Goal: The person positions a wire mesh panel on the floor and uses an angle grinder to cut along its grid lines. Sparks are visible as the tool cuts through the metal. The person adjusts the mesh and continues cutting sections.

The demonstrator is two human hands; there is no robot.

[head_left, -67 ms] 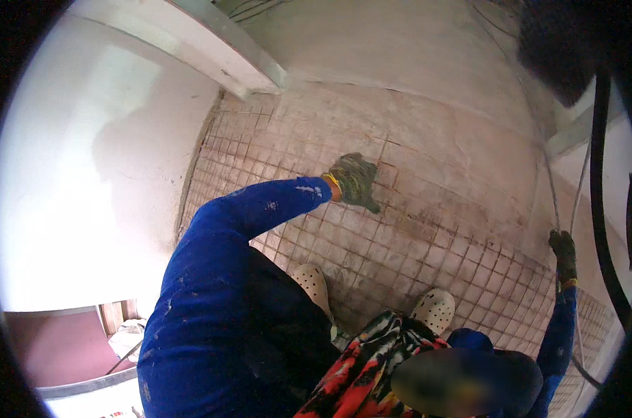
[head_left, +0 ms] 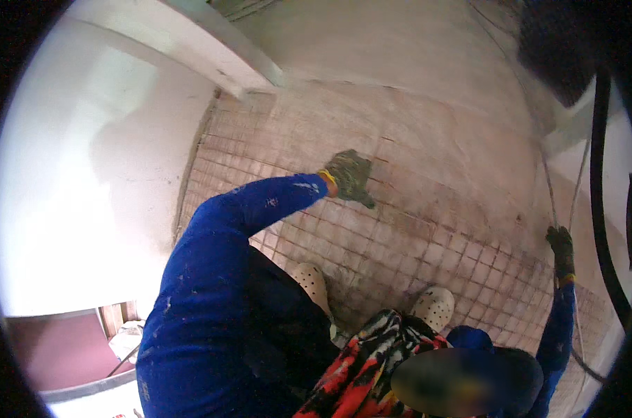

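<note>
My left hand (head_left: 350, 178), in a green-grey work glove with a yellow cuff, hangs over the wire mesh (head_left: 316, 226) on the ground. Its thumb stands apart from the fingers, and I see nothing in its grasp; the fingertips are partly hidden. Far to the right, my right hand (head_left: 560, 249) wears a dark glove and is closed round a thin grey cord (head_left: 550, 191). The cord rises from that hand toward the wall side, with a second strand close by.
A rough grey surface (head_left: 399, 49) lies beyond the mesh. On the left stands a pale wall (head_left: 72, 174), with a beam (head_left: 211, 42) at the upper left. A thick black hose (head_left: 598, 160) curves down the right side. My cream perforated clogs (head_left: 433, 308) stand on the mesh.
My left hand has shifted slightly to the left above the mesh. My right hand stays at the cord.
</note>
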